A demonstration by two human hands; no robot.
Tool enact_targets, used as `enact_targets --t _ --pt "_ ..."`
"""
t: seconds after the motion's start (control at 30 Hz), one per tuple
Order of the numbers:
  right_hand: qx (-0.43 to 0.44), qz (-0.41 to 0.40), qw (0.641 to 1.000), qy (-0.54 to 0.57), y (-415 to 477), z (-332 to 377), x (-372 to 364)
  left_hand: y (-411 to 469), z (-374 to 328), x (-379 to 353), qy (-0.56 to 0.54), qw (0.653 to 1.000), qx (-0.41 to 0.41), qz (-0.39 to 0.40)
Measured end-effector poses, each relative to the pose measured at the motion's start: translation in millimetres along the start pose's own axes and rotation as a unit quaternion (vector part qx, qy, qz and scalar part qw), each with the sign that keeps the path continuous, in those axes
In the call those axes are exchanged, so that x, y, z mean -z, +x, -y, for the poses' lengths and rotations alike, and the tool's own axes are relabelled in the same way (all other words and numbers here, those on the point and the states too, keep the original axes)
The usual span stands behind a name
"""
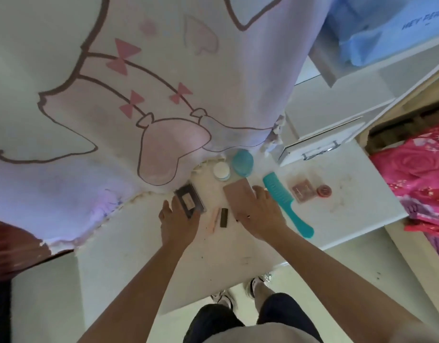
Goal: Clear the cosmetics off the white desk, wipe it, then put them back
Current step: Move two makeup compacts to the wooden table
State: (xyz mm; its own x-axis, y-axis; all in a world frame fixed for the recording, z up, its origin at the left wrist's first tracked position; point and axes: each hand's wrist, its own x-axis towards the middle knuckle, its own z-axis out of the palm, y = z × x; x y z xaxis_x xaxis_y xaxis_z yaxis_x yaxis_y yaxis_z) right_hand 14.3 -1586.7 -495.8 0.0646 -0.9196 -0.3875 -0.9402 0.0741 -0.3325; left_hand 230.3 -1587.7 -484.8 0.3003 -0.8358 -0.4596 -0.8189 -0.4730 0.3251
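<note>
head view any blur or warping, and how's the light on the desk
Head view: wide-angle distortion skews the white desk's edges; the brown shape at the far left is smeared by blur; the teal comb, left hand and right hand read fairly sharp; light is soft and even, no hard glare.

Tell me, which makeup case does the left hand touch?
The dark grey case; the pink case lies under the right hand, the clear case beyond the comb.

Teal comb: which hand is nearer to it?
Right. The right hand lies on the pink palette, beside the teal comb; the left hand is farther off, at the dark palette.
</note>
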Motion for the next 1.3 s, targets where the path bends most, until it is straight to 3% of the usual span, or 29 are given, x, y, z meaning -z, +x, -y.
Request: enact_targets --t 0.2,0.4,0.7,0.93,1.1,1.3 --pt "-0.051 -0.054 0.997 0.002 15 18 -44 38 -12 -35 -0.035 0.997 0.063 -0.037" --pt "-0.060 -0.050 0.997 -0.026 20 23 -56 41 -7 -45 -0.035 0.996 0.046 -0.070" --pt "-0.029 -0.148 0.987 0.060 3 40 -39 8 21 -6 -0.079 0.993 0.001 -0.093" --pt "-0.044 -0.161 0.977 0.130 -27 61 1 -26 31 53 -0.088 0.982 -0.040 -0.162" --pt "0.034 -0.149 0.972 0.177 -42 92 37 -71 42 92 -0.128 0.963 -0.032 -0.235" --pt "0.196 -0.105 0.951 0.216 -70 137 29 -163 85 98 -0.154 0.922 0.065 -0.349"
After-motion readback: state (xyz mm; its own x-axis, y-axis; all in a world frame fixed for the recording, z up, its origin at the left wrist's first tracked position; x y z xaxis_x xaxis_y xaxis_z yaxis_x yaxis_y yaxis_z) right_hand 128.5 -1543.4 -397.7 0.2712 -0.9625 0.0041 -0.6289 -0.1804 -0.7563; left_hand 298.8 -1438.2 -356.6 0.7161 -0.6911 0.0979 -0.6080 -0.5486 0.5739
